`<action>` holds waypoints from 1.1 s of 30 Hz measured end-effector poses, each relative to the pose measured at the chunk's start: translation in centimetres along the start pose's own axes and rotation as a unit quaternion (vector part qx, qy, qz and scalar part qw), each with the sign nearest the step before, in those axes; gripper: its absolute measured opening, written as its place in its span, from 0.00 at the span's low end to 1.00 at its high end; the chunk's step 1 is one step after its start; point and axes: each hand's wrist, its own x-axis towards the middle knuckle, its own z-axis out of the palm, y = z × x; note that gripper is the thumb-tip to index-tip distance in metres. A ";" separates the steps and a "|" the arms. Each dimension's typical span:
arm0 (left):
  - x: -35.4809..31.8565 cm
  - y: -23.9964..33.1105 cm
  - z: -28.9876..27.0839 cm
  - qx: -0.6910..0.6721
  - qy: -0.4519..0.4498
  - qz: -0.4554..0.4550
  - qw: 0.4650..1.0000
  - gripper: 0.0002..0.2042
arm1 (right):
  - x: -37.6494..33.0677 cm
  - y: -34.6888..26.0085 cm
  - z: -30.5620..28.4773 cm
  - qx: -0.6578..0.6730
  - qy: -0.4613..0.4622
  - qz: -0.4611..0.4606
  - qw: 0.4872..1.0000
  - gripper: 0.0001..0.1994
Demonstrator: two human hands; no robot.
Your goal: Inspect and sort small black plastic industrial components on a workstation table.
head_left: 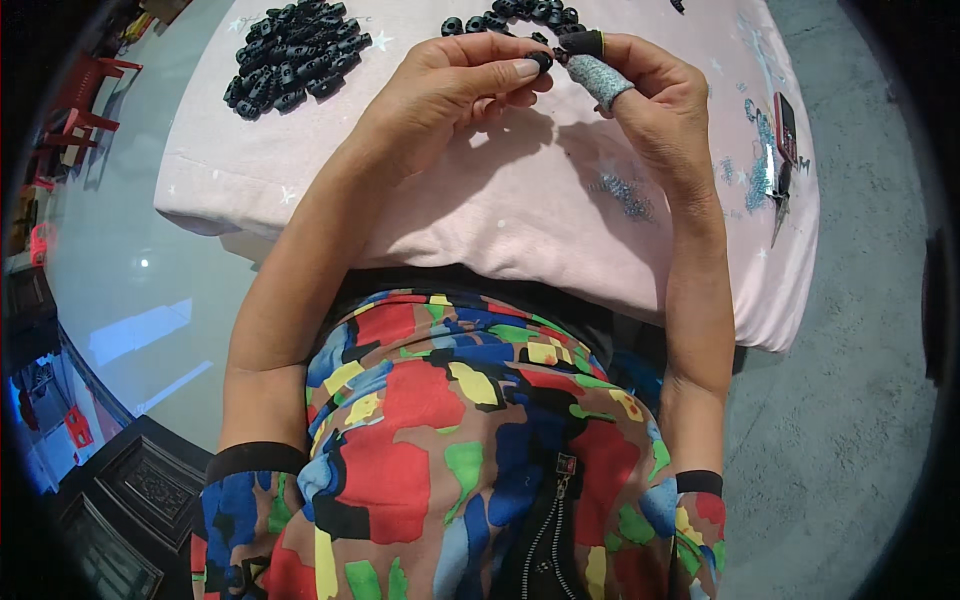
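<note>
Above the near part of the pink cloth, my two hands meet almost fingertip to fingertip. My left hand (432, 98) pinches a small black cord lock piece (541, 61) between thumb and fingers. A tiny dark part (561, 56) sits between the thumb and forefinger of my right hand (660, 115), which are closed on it. Grey wrapping (597, 79) covers the right thumb, and a black cover (581, 43) is on the forefinger. Just beyond the hands lie several round black cord lock pieces (520, 12) in a curved row.
A heap of black cord locks (290, 62) lies at the far left of the pink cloth (440, 225). Small metallic springs (628, 195) are scattered near my right wrist. At the right edge are a red-edged phone (786, 128) and pointed snips (780, 200). Red chairs (85, 125) stand left.
</note>
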 end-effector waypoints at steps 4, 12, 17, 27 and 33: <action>0.0 -0.1 0.1 0.028 0.007 0.012 0.999 0.15 | -0.1 -0.2 -0.3 -0.037 -0.033 0.023 0.998 0.12; 0.1 -0.5 0.3 0.079 0.025 0.040 0.996 0.14 | -0.1 1.1 -1.1 -0.015 -0.038 0.015 0.999 0.13; -0.1 -0.4 0.3 0.142 0.024 0.064 0.987 0.13 | -0.1 1.2 -1.1 -0.024 -0.043 0.026 0.998 0.13; -0.3 -0.5 0.6 0.177 0.021 0.078 0.981 0.14 | 0.1 0.8 -1.7 -0.063 -0.079 0.062 0.993 0.12; -0.5 -0.2 0.7 0.183 0.026 0.073 0.980 0.14 | 0.0 0.6 -1.7 -0.103 -0.077 0.063 0.990 0.12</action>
